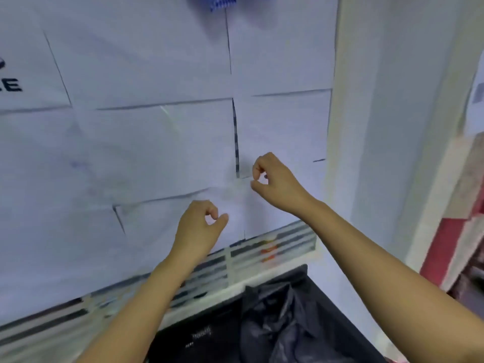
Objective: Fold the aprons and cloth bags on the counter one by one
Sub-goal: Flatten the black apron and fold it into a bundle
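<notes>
Nearest me, under both forearms, I see a black bin (222, 323) holding a crumpled black bag (277, 328). The white print (201, 336) on the bin's front is too blurred to read. Beyond it, a slatted strip (246, 260) runs under the wrists, with 3 orange marks I can't make out.

The left hand (201, 224) hovers over white paper sheets (157, 142), fingers curled, thumb tip close to the forefinger. The right hand (275, 179), further out and to its right, is curled the same way. I cannot tell whether either pinches anything.

Far left of the left hand, a bold dark "E" (11, 85) ends a word cut off by the frame. The blue-and-white checked cloth (217, 1) lies well beyond both hands, at the far edge of my view.
</notes>
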Motion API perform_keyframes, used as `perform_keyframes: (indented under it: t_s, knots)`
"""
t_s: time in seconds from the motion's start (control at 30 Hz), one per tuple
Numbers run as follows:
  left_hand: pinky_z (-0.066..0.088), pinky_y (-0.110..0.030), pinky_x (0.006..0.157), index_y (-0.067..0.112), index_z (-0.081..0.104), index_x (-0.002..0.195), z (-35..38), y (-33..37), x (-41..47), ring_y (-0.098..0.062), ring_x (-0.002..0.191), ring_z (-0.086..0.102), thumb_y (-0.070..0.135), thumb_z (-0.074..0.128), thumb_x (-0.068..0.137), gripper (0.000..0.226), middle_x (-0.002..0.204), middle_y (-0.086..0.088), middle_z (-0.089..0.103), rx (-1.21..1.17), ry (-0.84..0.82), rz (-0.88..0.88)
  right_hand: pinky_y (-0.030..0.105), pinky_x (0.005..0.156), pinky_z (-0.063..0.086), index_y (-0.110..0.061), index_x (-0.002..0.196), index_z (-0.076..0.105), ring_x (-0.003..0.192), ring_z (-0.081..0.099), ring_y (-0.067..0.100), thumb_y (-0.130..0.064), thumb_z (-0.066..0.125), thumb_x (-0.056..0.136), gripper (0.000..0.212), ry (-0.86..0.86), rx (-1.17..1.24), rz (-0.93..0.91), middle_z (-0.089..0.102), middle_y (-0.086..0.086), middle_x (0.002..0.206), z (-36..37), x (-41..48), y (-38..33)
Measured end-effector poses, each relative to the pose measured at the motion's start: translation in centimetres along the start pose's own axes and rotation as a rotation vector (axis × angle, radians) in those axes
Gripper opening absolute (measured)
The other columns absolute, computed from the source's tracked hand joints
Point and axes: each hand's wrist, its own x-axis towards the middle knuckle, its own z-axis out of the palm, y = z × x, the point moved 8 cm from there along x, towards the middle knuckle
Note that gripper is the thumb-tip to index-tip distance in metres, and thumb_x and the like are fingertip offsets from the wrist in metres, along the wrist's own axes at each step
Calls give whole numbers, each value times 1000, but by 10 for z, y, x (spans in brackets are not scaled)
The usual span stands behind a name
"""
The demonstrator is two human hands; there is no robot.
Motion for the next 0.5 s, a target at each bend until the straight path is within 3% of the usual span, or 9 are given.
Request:
perform_keyframes:
  t_s: [0.07,0.17,0.23,0.3,0.4,0.5]
  knots:
    - [36,-14,66,19,48,69,23,-33,-22,-12,81,52,20,66,87,26,91,1,53,9,-74,-59,5,70,33,-12,82,49,87,48,15,-6,60,84,12,-88,-7,109,48,5,97,25,-29,32]
    - [35,-13,61,15,48,64,58,-83,-58,-15,74,52,18,67,85,29,78,0,53,58,-188,-185,9,67,35,-13,83,49,93,50,21,-10,62,84,14,-178,-4,293,48,5,100,59,-76,83]
    - [34,-19,60,16,47,69,82,-118,-88,-16,74,49,22,67,86,26,77,0,52,85,-298,-295,20,74,40,-14,90,49,98,50,22,-17,66,84,18,-228,-15,409,49,5,106,83,-112,118]
    - [36,-23,69,18,50,86,110,-155,-121,-15,86,49,28,66,88,19,96,-2,55,128,-433,-415,33,87,44,-17,104,49,105,49,24,-29,70,83,31,-313,-64,542,47,5,113,111,-158,156]
    - [36,-22,79,20,53,111,148,-197,-168,-13,103,47,29,67,87,29,126,-3,48,80,-604,-550,42,99,43,-22,135,38,121,43,32,-50,74,76,74,-546,-110,797,36,10,136,153,-246,196]
    - [40,-23,90,17,49,131,182,-226,-213,-18,123,47,25,69,85,50,138,-8,44,28,-744,-683,53,112,26,-33,150,12,143,9,39,-81,71,38,136,-799,-94,938,3,11,157,193,-327,209]
